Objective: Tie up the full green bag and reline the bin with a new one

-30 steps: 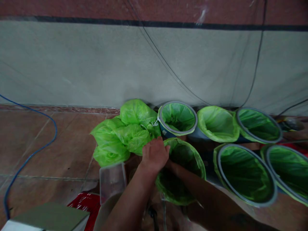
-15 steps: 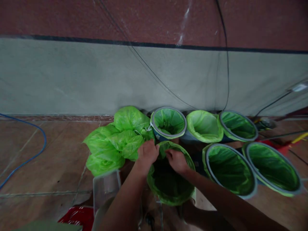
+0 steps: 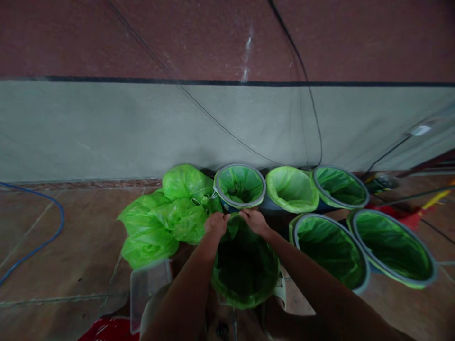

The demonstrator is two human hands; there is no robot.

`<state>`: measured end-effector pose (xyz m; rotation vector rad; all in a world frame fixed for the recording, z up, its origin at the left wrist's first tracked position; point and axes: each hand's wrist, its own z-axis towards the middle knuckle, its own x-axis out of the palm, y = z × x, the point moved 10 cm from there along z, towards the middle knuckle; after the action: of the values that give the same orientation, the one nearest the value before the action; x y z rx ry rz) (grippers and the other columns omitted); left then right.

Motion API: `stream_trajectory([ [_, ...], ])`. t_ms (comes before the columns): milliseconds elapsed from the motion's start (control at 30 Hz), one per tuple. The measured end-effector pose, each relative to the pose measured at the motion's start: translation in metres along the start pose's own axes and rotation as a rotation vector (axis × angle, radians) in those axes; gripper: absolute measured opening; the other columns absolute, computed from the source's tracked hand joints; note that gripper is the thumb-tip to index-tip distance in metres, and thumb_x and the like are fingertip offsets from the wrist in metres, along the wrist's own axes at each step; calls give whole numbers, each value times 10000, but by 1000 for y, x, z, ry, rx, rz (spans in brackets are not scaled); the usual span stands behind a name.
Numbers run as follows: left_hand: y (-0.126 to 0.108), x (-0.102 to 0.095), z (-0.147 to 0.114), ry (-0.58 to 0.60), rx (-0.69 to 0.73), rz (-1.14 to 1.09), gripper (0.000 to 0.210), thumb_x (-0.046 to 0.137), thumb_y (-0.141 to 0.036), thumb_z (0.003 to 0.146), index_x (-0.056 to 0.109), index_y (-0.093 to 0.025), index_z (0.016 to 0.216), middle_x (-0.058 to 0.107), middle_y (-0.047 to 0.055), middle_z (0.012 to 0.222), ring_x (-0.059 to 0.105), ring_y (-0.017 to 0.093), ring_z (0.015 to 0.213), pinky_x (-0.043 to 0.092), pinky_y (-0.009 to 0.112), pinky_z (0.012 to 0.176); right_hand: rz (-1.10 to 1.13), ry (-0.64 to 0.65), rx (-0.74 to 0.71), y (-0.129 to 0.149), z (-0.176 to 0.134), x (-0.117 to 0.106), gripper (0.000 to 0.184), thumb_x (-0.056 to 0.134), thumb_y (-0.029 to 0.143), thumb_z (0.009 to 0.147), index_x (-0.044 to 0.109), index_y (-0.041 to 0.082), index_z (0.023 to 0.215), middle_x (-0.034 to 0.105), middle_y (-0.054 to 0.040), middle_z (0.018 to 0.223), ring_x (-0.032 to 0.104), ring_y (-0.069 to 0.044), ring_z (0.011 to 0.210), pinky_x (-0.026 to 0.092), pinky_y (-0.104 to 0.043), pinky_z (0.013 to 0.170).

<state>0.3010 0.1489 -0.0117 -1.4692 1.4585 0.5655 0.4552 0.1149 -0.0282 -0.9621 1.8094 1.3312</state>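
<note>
Directly in front of me stands a bin lined with a green plastic bag [image 3: 245, 299], its mouth open and its inside dark. My left hand [image 3: 216, 223] pinches the bag's edge at the far side of the rim. Just to the right, my right hand [image 3: 255, 221] grips the same far edge with its fingers closed. A short stretch of green film shows between the two hands. Behind them, close to my fingers, is another lined bin with a grey ring [image 3: 240, 186] round its top.
Filled green bags [image 3: 170, 208] are heaped at the left. More lined bins [image 3: 329, 251] stand to the right, and one bin [image 3: 293, 189] has its liner folded outside. A clear plastic box [image 3: 149, 289] sits near my left arm. A blue hose [image 3: 61, 222] crosses the tiles.
My right hand has moved from inside the bin's mouth up to the far rim, onto the bag's edge beside my left hand. The view has shifted slightly.
</note>
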Motion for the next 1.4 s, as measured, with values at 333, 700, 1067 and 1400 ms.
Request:
stream_trajectory([
  [333, 6, 16, -2, 82, -8, 114, 324, 493, -364, 908, 688, -153, 1059, 691, 141, 1111, 641, 262, 1061, 493, 328, 836, -77, 47, -115, 0, -3, 9, 365, 389, 377, 978, 623, 195, 1190, 706, -82, 1121, 652, -202, 1017, 435, -260, 872],
  [700, 15, 4, -15, 84, -66, 71, 385, 702, -282, 735, 636, -168, 1097, 691, 135, 1131, 646, 284, 1062, 509, 336, 825, -145, 112, -10, -15, -12, 11, 297, 390, 274, 963, 616, 176, 1129, 716, -95, 1027, 661, -209, 971, 400, -251, 779],
  [1067, -1, -20, -11, 13, 87, 19, 472, 645, -298, 775, 586, -126, 1210, 625, 172, 1263, 570, 265, 1198, 444, 316, 971, 36, -208, 652, -106, -130, 15, 376, 335, 324, 963, 573, 113, 1163, 704, -149, 976, 682, -245, 890, 440, -304, 724],
  [1400, -70, -15, -11, -188, 415, -41, 305, 451, -250, 916, 659, -190, 1131, 683, 66, 1158, 597, 183, 1104, 417, 294, 1016, 93, -534, 282, -72, -106, -61, 486, 374, 398, 931, 578, 71, 1227, 637, -191, 1210, 567, -281, 1168, 405, -403, 1015],
])
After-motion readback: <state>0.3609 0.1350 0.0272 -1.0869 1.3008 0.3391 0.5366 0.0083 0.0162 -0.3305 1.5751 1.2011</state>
